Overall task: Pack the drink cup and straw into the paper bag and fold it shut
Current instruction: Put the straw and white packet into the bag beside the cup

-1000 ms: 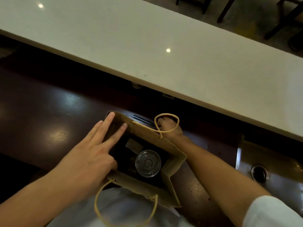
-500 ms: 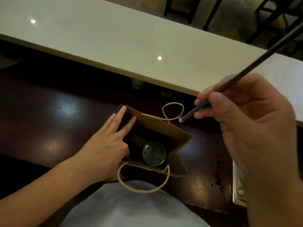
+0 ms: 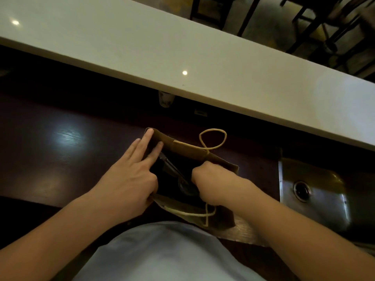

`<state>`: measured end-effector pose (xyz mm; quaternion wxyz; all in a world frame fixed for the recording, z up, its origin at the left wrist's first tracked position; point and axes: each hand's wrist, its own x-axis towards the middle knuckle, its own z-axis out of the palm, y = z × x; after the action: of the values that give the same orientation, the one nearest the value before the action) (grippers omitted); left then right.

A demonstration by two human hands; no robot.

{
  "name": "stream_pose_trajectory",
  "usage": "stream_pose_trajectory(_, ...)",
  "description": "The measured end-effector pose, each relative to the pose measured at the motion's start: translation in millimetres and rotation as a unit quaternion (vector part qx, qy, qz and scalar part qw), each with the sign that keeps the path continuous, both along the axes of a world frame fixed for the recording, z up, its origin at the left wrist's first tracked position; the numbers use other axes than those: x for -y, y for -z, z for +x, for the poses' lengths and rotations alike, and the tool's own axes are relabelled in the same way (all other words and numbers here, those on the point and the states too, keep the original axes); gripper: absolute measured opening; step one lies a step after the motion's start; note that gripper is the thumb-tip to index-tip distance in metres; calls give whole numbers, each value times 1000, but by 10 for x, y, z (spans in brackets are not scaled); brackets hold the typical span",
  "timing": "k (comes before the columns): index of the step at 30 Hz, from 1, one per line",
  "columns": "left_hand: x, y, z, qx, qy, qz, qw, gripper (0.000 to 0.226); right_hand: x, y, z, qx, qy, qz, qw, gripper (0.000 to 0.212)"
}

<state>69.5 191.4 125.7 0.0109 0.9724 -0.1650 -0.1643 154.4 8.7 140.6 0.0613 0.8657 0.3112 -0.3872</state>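
Observation:
The brown paper bag [image 3: 188, 148] stands open on the dark wooden worktop, its rope handles [image 3: 213, 138] flopped outward. My left hand [image 3: 129, 177] holds the bag's left side, two fingers stretched along the rim and the thumb at the near corner. My right hand [image 3: 211, 179] is a closed fist inside the mouth of the bag, gripping the dark straw [image 3: 170, 165], which slants toward the bag's far left corner. Just a sliver of the drink cup's clear lid [image 3: 185, 188] shows beneath my right hand; the rest of the cup is hidden.
A long white counter [image 3: 182, 47] runs above and behind the worktop. A steel sink [image 3: 320, 191] with a drain is set in at the right. A small patterned cup [image 3: 166, 99] stands under the counter's edge. Dark chair legs [image 3: 304, 19] stand beyond the counter.
My right hand came down from near the camera with the straw and pushed it into the bag. My left hand stayed on the bag's left side.

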Motion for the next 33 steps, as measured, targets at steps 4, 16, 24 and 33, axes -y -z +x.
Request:
stream_pose_trajectory(4,-108,-6,-66,8,17,-20,1000,13,-204,228,-125,-45,-80,-80,993,24)
stream_pose_trajectory(16,-70,-45,-124,-18,36,-14,999,21,-531,988,-438,-17,-146,-142,979,35)
stream_pose_trajectory(24,-61,-89,-16,-37,32,-13,999,21,-577,1074,-440,-61,-112,-144,981,40)
stream_pose_trajectory(33,-40,-69,21,-42,48,-1,998,18,-341,1221,-308,-249,-14,-207,946,54)
